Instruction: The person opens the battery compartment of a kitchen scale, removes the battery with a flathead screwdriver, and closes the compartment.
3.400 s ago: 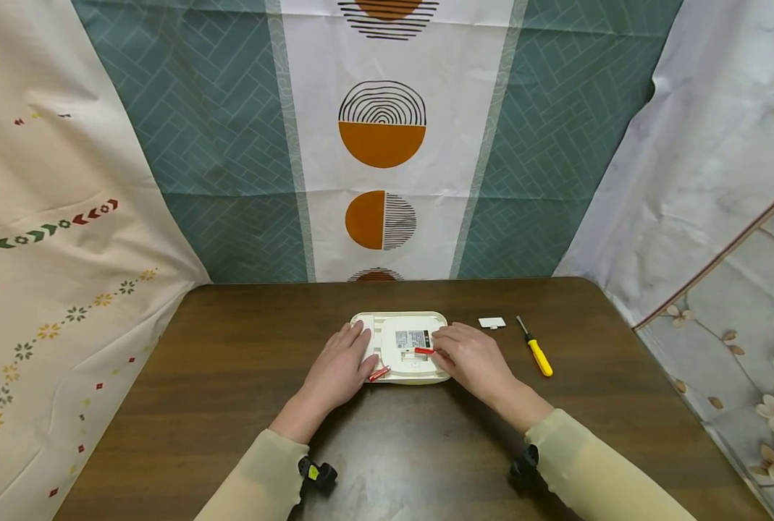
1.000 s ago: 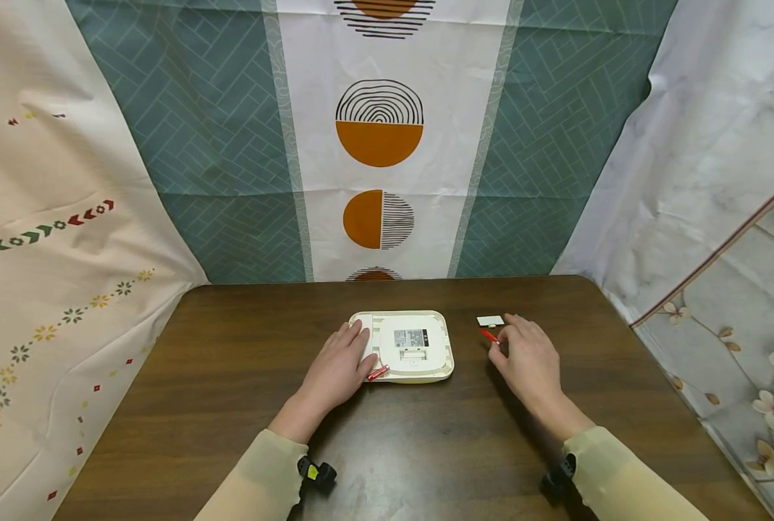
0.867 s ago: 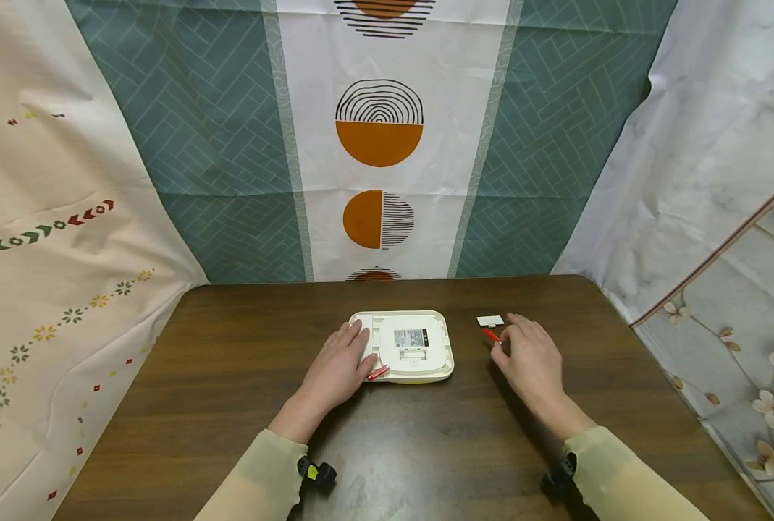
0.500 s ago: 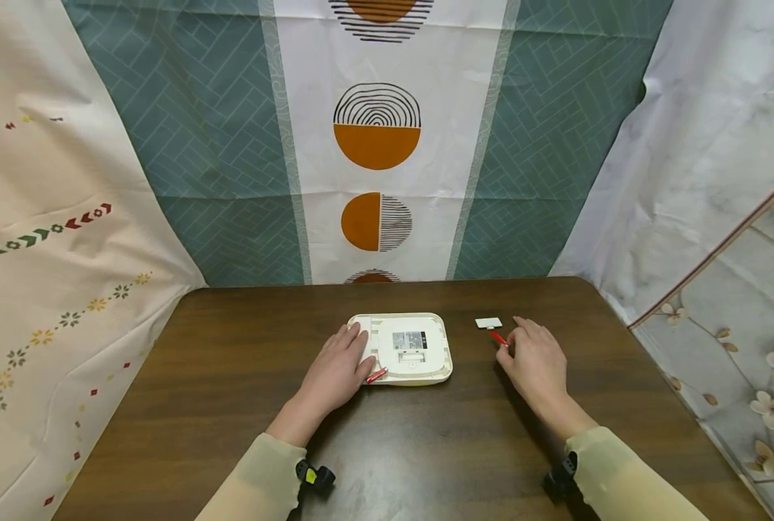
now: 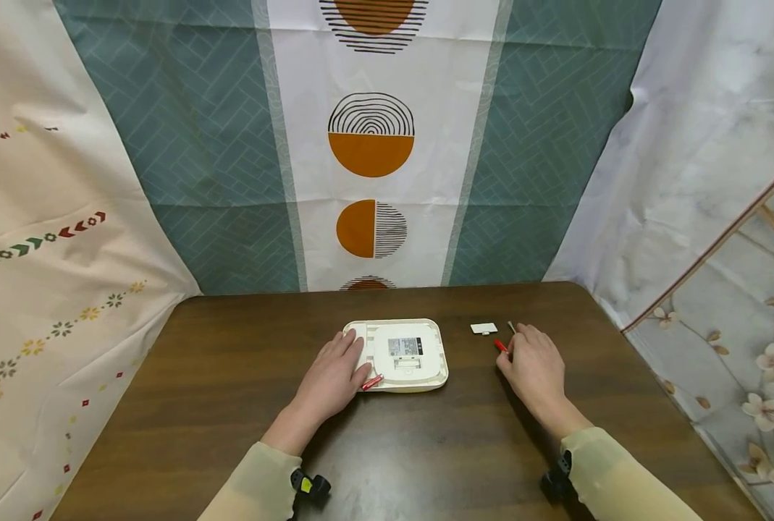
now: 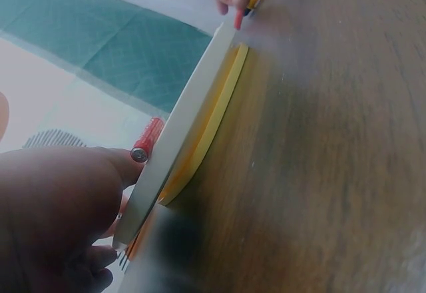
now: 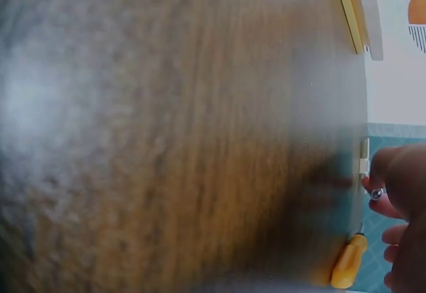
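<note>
A white device (image 5: 393, 369) with rounded corners lies on the table, its label and small battery bay (image 5: 407, 363) facing up. My left hand (image 5: 326, 376) rests on the device's left side, fingers extended. By its thumb a red battery (image 5: 372, 382) lies on the device's front edge; the left wrist view shows this battery (image 6: 148, 140) end-on. To the right, my right hand (image 5: 538, 367) pinches another red battery (image 5: 501, 346) between thumb and fingers, low over the table. The right wrist view shows the metal end of that battery (image 7: 377, 194).
A small white battery cover (image 5: 484, 328) lies between the device and my right hand. A screwdriver (image 7: 349, 263) with a yellow handle lies by that hand, mostly hidden beneath it in the head view. Patterned cloth (image 5: 373, 239) hangs behind the brown table (image 5: 230, 405).
My right hand has lifted a battery off the device's bay area and carried it right, past the battery cover, over the screwdriver. The left hand has stayed on the device.
</note>
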`<state>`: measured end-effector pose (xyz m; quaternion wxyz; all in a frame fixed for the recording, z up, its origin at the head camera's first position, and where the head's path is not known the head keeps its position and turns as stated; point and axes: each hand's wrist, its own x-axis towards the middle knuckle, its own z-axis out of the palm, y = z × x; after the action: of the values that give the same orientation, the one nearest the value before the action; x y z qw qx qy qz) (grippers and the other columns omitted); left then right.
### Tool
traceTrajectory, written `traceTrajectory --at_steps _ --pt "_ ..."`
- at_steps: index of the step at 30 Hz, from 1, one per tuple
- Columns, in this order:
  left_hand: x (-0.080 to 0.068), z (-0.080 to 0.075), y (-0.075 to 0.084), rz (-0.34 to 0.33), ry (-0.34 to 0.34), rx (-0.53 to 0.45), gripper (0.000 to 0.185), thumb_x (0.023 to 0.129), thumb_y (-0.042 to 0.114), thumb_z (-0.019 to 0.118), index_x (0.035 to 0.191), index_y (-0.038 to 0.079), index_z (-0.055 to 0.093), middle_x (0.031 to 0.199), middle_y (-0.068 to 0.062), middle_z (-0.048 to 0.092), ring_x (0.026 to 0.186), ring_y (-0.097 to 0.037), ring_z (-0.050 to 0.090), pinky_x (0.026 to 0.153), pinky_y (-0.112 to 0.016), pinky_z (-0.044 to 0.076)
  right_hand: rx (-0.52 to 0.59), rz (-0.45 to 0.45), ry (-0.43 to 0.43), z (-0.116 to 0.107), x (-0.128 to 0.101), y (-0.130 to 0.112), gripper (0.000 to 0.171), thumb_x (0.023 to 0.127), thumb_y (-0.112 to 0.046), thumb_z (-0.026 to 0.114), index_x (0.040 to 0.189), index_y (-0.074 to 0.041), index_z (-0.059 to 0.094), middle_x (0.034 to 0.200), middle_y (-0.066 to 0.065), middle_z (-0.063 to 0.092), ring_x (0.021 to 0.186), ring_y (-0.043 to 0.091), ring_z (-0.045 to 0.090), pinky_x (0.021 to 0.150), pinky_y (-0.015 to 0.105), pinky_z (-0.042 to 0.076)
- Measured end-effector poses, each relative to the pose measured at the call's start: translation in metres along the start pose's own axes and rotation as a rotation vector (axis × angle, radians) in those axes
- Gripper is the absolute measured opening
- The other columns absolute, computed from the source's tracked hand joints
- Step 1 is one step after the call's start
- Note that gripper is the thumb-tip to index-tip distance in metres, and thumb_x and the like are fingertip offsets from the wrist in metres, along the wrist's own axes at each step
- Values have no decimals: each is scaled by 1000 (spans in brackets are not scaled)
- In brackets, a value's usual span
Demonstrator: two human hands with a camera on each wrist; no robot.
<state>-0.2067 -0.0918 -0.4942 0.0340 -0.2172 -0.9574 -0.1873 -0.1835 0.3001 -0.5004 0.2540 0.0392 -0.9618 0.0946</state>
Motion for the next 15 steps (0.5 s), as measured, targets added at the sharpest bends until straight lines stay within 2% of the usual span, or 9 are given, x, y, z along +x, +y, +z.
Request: traceTrajectory --at_steps 11,15 --pt "0 2 -1 10 5 5 65 112 38 66 162 0 53 172 -23 42 162 -43 33 132 -56 28 -43 22 -70 1 4 -1 13 86 -9 67 76 -2 63 135 35 69 138 51 58 120 61 43" --pt "-2 2 -2 12 12 4 64 112 37 67 162 -1 53 171 -24 43 162 -44 34 131 -57 29 -70 14 -93 2 5 -3 15 86 -10 69 81 4 67 136 35 68 140 51 56 121 61 42"
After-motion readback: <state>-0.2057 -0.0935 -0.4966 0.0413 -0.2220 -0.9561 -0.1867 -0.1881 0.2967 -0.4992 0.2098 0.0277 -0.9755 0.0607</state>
